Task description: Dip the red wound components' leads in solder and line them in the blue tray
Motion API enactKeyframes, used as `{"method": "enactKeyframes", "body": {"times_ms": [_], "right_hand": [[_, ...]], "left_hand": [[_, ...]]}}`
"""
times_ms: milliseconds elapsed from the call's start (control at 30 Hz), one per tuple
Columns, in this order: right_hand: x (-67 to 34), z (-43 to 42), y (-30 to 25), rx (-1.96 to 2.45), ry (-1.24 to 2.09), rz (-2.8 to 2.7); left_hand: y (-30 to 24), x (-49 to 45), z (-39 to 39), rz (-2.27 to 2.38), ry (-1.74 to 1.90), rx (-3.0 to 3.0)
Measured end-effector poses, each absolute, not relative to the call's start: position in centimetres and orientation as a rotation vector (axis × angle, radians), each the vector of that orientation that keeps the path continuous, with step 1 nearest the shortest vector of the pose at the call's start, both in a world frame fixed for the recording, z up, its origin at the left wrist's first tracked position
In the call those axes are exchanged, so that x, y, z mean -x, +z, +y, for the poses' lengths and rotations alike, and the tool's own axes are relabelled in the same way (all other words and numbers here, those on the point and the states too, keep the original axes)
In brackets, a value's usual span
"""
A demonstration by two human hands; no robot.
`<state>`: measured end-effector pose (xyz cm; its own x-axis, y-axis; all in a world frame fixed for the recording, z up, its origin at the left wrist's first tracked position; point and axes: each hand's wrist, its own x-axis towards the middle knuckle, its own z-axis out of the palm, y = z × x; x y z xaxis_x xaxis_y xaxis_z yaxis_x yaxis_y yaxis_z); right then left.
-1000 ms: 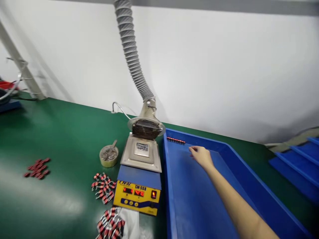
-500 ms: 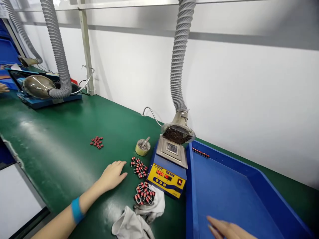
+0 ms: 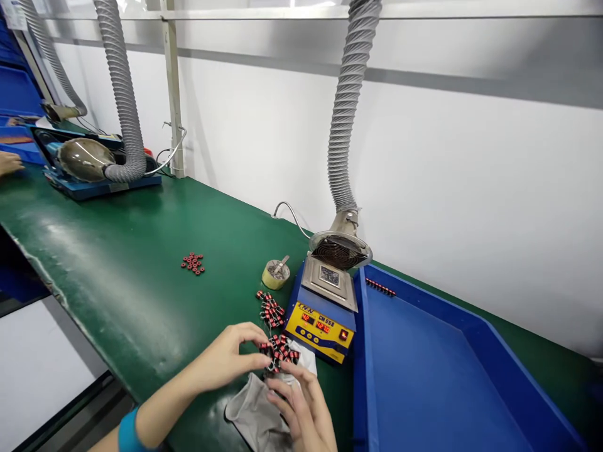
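Left hand (image 3: pixel 225 353) and right hand (image 3: pixel 298 402) sit curled at the red-banded coils (image 3: pixel 277 351) on a grey cloth (image 3: pixel 252 408) — can't tell if pinching. Coils look light, leads tangly — best held by the body.

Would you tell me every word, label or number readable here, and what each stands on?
"CM 558" on the yellow front panel of the bench station.
Brand mark beside it: too blurred to read.
Red LED displays: digits too small to read.
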<state>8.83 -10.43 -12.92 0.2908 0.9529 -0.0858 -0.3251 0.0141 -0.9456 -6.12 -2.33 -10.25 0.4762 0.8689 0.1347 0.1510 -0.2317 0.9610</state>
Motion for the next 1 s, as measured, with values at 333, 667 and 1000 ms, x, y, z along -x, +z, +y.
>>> {"method": "enactKeyframes", "body": {"times_ms": [333, 667, 1000], "right_hand": [[-7.6, -10.4, -11.3, 0.817, 1.368, -0.414], [-7.9, -11.5, -10.7, 0.834, 1.402, -0.416], [-7.8, -11.3, -10.0, 0.816, 1.412, -0.431]], "left_hand": [[-9.9, 2.4, -6.2, 0.848, 0.963, -1.047], [-6.7, 2.7, -5.3, 0.844, 1.342, -0.727], [-6.6, 3.0, -5.9, 0.761, 0.908, -1.022]]}}
